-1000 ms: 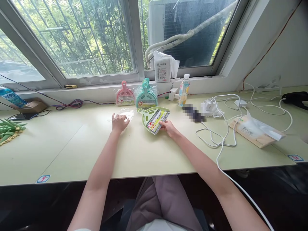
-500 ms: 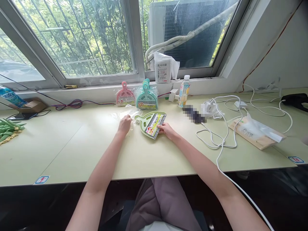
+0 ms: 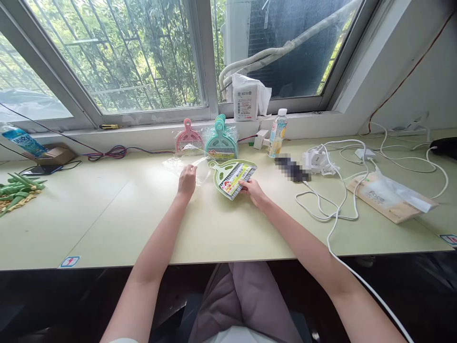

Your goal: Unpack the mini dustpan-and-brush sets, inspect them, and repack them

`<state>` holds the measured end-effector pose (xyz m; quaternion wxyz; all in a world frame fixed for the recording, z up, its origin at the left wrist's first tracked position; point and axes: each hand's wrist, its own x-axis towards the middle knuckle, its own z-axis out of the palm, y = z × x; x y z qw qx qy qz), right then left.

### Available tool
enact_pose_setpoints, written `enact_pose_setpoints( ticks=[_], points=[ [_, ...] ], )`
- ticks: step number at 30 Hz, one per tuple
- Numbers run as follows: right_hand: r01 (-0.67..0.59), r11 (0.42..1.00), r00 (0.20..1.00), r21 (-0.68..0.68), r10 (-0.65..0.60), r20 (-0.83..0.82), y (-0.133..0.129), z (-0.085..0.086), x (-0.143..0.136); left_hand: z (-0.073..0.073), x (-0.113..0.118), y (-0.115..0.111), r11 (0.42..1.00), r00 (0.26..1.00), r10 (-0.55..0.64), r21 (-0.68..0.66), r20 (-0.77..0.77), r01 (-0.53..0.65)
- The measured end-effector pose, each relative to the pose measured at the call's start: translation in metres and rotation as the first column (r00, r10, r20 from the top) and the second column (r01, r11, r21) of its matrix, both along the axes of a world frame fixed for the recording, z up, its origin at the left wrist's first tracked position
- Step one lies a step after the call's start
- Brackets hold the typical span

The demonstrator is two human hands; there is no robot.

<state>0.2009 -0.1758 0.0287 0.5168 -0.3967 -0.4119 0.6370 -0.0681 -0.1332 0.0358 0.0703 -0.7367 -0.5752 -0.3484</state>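
Observation:
My right hand (image 3: pixel 253 190) grips the bristle end of a small green dustpan-and-brush set (image 3: pixel 222 175), thumb on its printed label. The set lies tilted just over the table, its looped handle pointing up and left. To the left, my left hand (image 3: pixel 187 181) is closed with its fingertips pinching a crumpled clear plastic bag (image 3: pixel 173 165). The bag spreads on both sides of that hand, close to the dustpan handle. Behind them, a pink dustpan set (image 3: pixel 189 139) and a stack of teal dustpan sets (image 3: pixel 220 142) lean against the sill in clear wrapping.
A drink bottle (image 3: pixel 277 133) and a pixelated dark object (image 3: pixel 292 168) are at the back right. White cables (image 3: pixel 333 216) loop beside a tissue pack (image 3: pixel 391 196). Green stalks (image 3: pixel 19 188) and a cardboard box (image 3: pixel 59 155) lie at the left. The table's front edge runs before my lap.
The green dustpan set has turned a little and risen away from me in my right hand. My left hand has shifted with the plastic bag, its fingers now pointing up. The view has moved slightly.

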Motion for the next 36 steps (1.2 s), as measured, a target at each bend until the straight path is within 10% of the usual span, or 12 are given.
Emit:
enact_pose_setpoints(
  ticks=[8, 21, 25, 29, 33, 36],
  points=[
    [-0.144, 0.990, 0.987, 0.008, 0.143, 0.071, -0.006, 0.004, -0.005, 0.003, 0.013, -0.007, 0.990, 0.990, -0.137, 0.050, 0.025, 0.135],
    [0.007, 0.998, 0.983, 0.057, 0.004, -0.181, -0.005, 0.002, -0.006, 0.011, 0.050, -0.028, 0.923, 0.945, -0.313, 0.265, 0.100, 0.277],
    [0.025, 0.991, 0.976, 0.133, 0.004, -0.217, -0.006, 0.005, -0.006, 0.018, 0.057, -0.037, 0.911, 0.873, -0.203, 0.413, 0.443, 0.002],
    [0.069, 0.978, 0.962, 0.199, -0.012, -0.272, -0.007, 0.008, -0.005, 0.027, 0.064, -0.040, 0.907, 0.514, -0.091, 0.284, 0.853, -0.310],
    [0.083, 0.972, 0.961, 0.219, -0.020, -0.276, -0.006, 0.009, -0.002, 0.029, 0.071, -0.032, 0.996, -0.081, -0.074, 0.077, 0.994, 0.037],
    [0.076, 0.972, 0.970, 0.224, -0.020, -0.243, -0.004, 0.009, 0.000, 0.025, 0.068, -0.024, 0.982, -0.271, -0.074, 0.117, 0.960, 0.146]
  ],
)
